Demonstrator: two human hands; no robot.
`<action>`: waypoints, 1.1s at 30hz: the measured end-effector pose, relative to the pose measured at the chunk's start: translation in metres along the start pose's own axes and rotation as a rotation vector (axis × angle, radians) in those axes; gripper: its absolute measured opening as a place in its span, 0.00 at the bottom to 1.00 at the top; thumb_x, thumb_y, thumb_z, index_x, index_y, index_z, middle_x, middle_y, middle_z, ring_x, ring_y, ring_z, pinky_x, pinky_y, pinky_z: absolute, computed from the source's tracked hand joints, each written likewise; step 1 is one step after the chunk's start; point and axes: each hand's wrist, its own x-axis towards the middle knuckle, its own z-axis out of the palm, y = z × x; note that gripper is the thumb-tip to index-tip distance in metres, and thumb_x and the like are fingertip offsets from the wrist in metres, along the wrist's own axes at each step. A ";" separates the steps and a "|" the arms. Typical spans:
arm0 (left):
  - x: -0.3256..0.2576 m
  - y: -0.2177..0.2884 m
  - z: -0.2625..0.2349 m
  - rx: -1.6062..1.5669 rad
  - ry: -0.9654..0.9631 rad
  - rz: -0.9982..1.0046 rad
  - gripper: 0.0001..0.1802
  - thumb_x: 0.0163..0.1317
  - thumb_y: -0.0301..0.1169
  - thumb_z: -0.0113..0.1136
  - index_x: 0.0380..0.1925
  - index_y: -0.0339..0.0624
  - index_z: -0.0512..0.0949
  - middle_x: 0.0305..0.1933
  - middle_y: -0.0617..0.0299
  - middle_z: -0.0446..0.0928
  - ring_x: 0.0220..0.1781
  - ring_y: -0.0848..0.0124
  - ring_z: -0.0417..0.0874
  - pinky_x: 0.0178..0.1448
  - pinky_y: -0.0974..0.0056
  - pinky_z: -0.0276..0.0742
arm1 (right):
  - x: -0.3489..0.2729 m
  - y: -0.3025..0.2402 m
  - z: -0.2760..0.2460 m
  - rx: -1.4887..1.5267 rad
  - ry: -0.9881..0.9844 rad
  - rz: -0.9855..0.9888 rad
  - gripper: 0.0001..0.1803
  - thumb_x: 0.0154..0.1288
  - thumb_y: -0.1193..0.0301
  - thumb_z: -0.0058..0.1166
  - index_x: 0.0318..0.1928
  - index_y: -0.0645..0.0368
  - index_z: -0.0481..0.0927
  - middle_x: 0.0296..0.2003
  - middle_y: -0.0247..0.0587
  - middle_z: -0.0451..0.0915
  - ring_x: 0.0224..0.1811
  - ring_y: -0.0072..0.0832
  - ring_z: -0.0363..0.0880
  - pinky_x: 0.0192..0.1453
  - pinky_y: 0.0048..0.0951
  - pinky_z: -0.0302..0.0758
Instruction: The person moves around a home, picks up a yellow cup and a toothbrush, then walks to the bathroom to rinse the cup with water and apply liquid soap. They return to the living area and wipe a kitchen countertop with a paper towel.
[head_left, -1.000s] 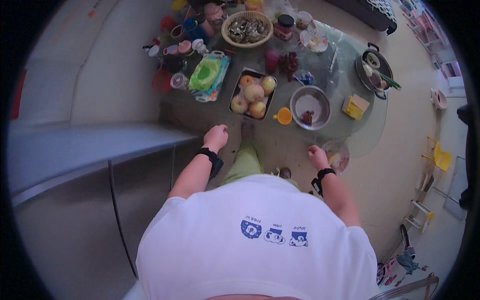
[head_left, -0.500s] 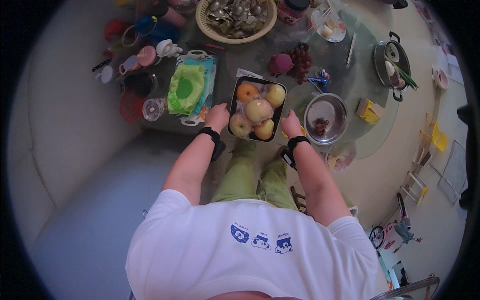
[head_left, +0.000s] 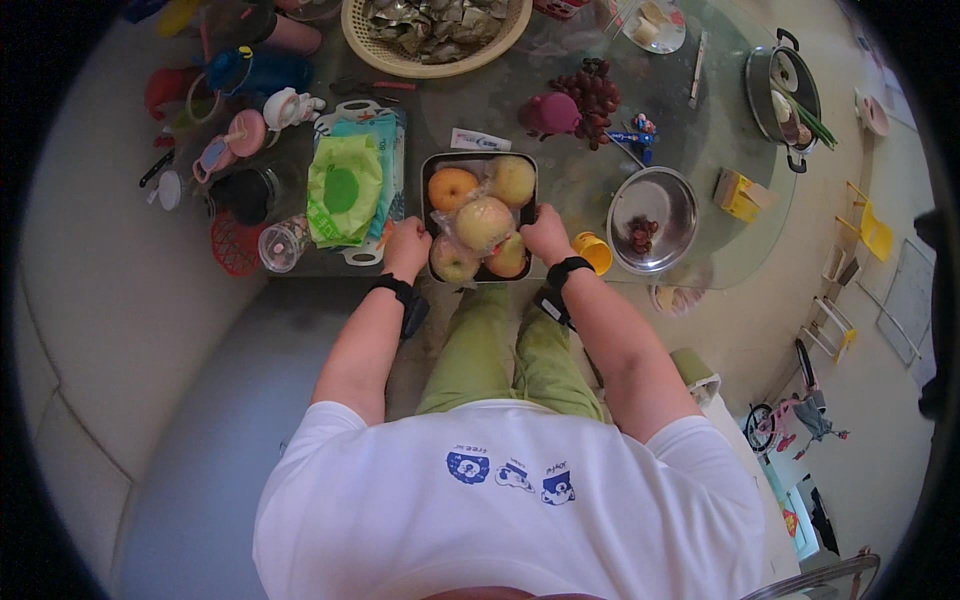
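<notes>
A dark rectangular tray (head_left: 532, 182) lies at the near edge of the glass table, between my two hands. Inside are several round fruits, apples or pears (head_left: 484, 222), partly covered in clear plastic, with an orange one (head_left: 453, 188) at the far left. My left hand (head_left: 407, 248) is closed at the tray's left rim. At the right rim, my right hand (head_left: 546, 236) is closed likewise; the fingertips of both are partly hidden. A yellow cup (head_left: 592, 252) sits just right of my right hand. Beside my left hand is a green-topped soft pack (head_left: 343, 190).
A steel bowl (head_left: 684, 222) with a few grapes stands to the right. Farther back are red grapes (head_left: 597, 95), a purple round object (head_left: 553, 113) and a wicker-like basket (head_left: 440, 70). Cups and bottles (head_left: 255, 72) crowd the left. A two-handled pot (head_left: 758, 115) is far right.
The tray and both my hands have shifted left, widening the gap to the steel bowl. The yellow cup shows more fully now. The whole view has also shifted somewhat.
</notes>
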 end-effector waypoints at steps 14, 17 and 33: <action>-0.016 -0.001 -0.023 0.025 -0.080 -0.057 0.14 0.60 0.29 0.53 0.45 0.42 0.77 0.53 0.39 0.72 0.49 0.45 0.77 0.50 0.47 0.75 | 0.045 -0.111 0.011 -0.487 0.238 -0.640 0.16 0.65 0.62 0.46 0.48 0.56 0.80 0.46 0.51 0.76 0.49 0.48 0.76 0.53 0.46 0.74; -0.028 0.000 -0.031 -0.075 -0.057 -0.062 0.19 0.62 0.32 0.50 0.54 0.45 0.76 0.54 0.45 0.76 0.52 0.48 0.78 0.52 0.50 0.76 | 0.055 -0.121 0.012 -0.716 0.058 -0.549 0.21 0.69 0.56 0.41 0.45 0.56 0.83 0.51 0.50 0.76 0.52 0.47 0.76 0.54 0.47 0.74; -0.053 0.014 -0.053 -0.269 0.327 -0.015 0.10 0.60 0.32 0.51 0.41 0.46 0.77 0.44 0.56 0.77 0.47 0.52 0.78 0.47 0.51 0.76 | 0.069 -0.105 -0.004 -0.630 0.037 -0.651 0.26 0.57 0.54 0.62 0.49 0.60 0.82 0.59 0.60 0.67 0.59 0.54 0.68 0.64 0.43 0.68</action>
